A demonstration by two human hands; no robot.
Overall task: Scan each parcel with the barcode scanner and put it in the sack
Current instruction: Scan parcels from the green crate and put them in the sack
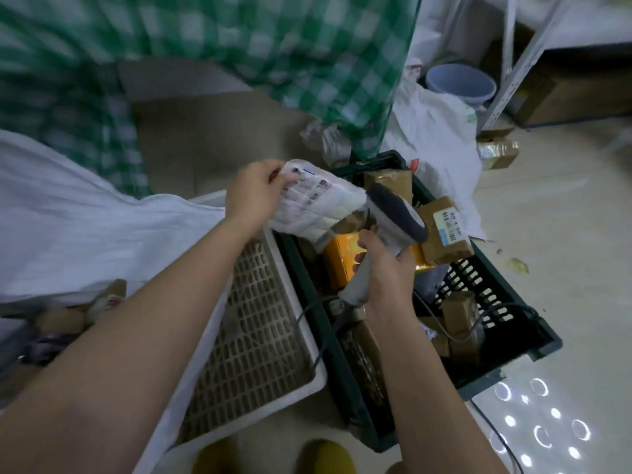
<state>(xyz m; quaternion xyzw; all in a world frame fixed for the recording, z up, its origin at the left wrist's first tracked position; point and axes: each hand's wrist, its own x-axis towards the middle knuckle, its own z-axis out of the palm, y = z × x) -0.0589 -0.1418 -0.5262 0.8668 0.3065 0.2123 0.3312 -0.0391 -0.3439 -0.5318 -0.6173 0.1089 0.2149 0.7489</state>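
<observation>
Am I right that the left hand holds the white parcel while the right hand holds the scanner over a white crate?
Nearly. In the head view the left hand holds the white parcel and the right hand holds the scanner, but over a dark green crate, not a white one.

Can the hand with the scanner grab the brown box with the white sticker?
Probably not yet. The right hand is busy gripping the barcode scanner; the brown box lies just beside it, uncovered in the dark crate.
</observation>
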